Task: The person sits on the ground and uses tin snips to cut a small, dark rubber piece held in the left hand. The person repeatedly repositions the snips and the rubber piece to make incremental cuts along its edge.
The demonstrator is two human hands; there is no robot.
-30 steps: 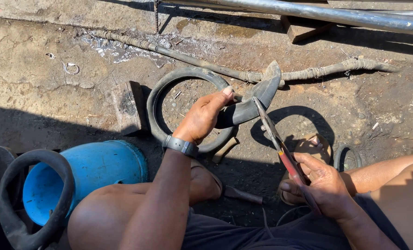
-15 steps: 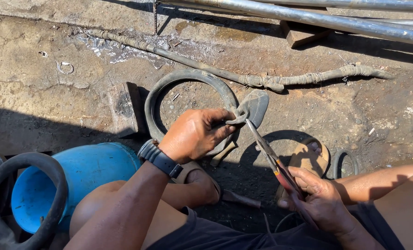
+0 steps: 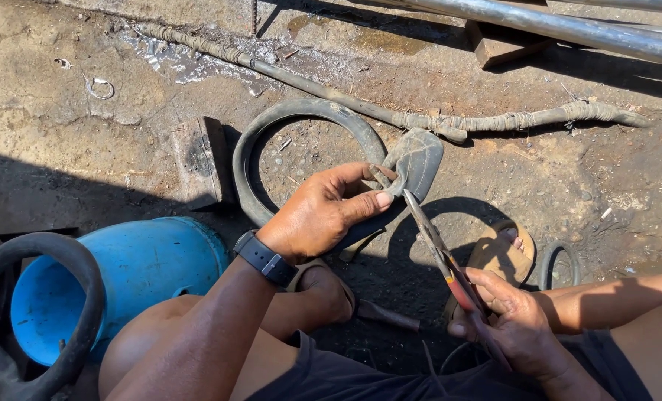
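Left hand [image 3: 323, 212], which a moment ago lay open on the rubber ring [image 3: 271, 122], now pinches its flap [image 3: 419, 156]; right hand [image 3: 513, 323] at 5 o'clock grips pliers [image 3: 439, 252], tips seemingly meeting the flap, so the grip looks set for pulling

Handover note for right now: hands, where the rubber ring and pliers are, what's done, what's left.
Left hand: gripping the black rubber ring where its end folds into a flat flap.
Right hand: holding red-handled pliers, tips at the flap beside the left thumb.
Ring stands on the ground between a wood block and the person's sandalled foot. Blue drum lies by the left knee.
Done: overlap pinched and held.
Left: whatever the pliers do at the joint; I can't tell whether they grip anything yet.
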